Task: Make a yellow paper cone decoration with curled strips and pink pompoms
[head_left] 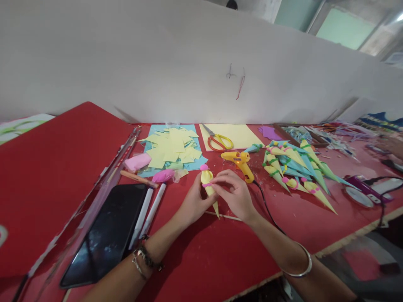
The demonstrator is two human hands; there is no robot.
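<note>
My left hand [194, 202] is wrapped round a small yellow paper cone [208, 189], whose tip points down toward the red table. A pink ball sits on the cone's top and a pink band crosses its middle. At that band, the fingertips of my right hand [234, 193] are pinched together; whether anything is between them is too small to tell. Behind my right hand lies a yellow glue gun [239, 162] with a black cord. Further right is a pile of finished-looking yellow and blue cones [291, 161] with green and pink trim.
Yellow paper pieces [173, 144], scissors [218, 139] and a cream sheet [248, 133] lie along the back. A black phone [108, 230], white markers [153, 209] and pink clay packs [137, 162] are left. Another person's hand [392, 144] shows at far right.
</note>
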